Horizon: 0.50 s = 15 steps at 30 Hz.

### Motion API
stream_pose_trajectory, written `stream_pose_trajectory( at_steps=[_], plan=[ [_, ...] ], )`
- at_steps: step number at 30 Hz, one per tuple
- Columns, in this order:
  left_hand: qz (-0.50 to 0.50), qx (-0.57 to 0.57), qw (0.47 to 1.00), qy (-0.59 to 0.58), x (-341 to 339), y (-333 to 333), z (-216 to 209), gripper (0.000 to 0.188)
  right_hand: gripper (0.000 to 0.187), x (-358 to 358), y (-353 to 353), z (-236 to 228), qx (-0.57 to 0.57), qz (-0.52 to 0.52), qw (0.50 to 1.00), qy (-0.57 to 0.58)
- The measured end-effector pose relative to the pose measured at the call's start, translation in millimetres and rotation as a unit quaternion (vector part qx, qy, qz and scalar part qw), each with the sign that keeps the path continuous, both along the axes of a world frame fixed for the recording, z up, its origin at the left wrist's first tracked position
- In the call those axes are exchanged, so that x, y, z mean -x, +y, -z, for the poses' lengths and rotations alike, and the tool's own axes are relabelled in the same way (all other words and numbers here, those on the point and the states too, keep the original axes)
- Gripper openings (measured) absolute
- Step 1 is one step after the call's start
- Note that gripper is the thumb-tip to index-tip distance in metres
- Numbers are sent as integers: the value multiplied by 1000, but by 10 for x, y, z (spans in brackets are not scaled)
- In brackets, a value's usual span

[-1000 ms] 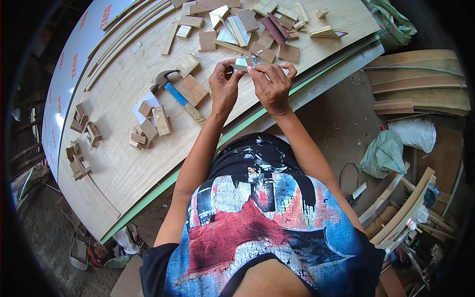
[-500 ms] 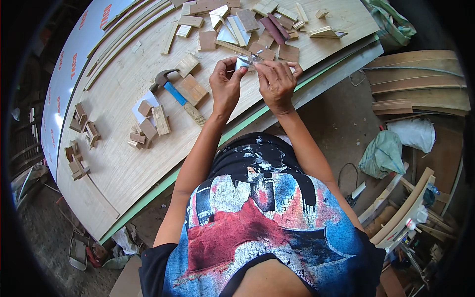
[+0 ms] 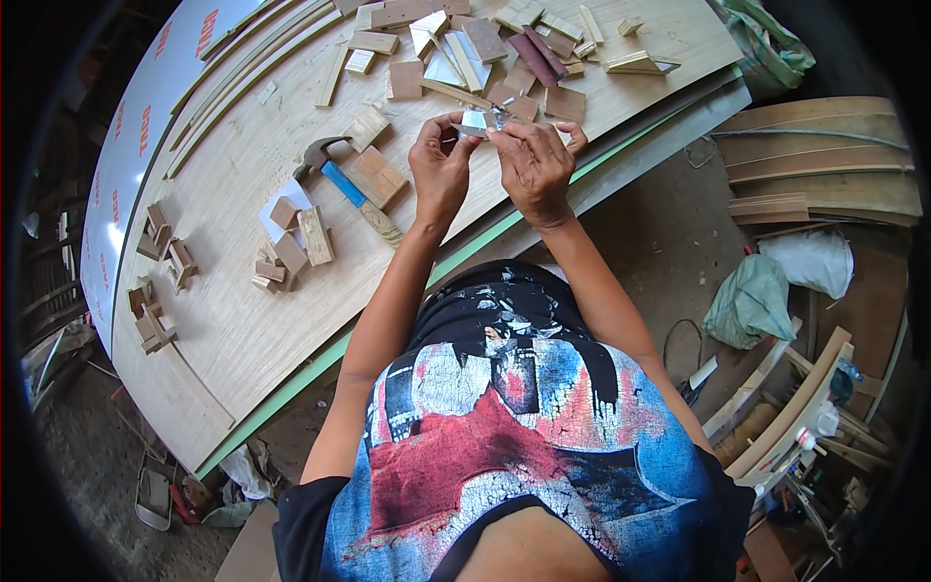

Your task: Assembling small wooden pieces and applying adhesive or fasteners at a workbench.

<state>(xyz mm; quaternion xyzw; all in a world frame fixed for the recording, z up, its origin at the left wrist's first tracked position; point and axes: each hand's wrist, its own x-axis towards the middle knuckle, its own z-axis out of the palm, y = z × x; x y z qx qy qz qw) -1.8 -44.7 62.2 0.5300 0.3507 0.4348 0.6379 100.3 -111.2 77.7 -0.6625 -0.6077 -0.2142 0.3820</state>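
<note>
Over the worktop (image 3: 233,330), between the two hands, is a small piece (image 3: 473,122); its pale, shiny face lies broad to the view, whereas half a second ago it was tipped and showed narrower; the right hand (image 3: 536,173) has also come in a little toward the left hand (image 3: 443,173); this looks like a turn of the piece for handling or checking, and the work seems to remain in the hands.

The left fingers (image 3: 448,120) are nearly closed, pinching the piece's left end against the thumb; the right thumb and forefinger are drawn together at its right end, apparently gripping, the other fingers bent and loosely spread; what the piece is, I cannot tell.

Just left of the left hand lie a block (image 3: 379,177) and a hammer (image 3: 343,182); beyond the hands are scattered offcuts (image 3: 405,80); all lie as they did.
</note>
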Motion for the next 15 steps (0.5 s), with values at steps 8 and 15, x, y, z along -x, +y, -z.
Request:
stream_pose_trajectory(
  at_steps=[8, 15],
  plan=[
    [9, 45, 999, 9, 13, -16, 24, 19, 9, -14, 0, 73, 2, 10, 1000, 1],
    [20, 83, 996, -15, 29, -58, -21, 17, 7, -40, -9, 142, 10, 26, 1000, 8]
  ],
)
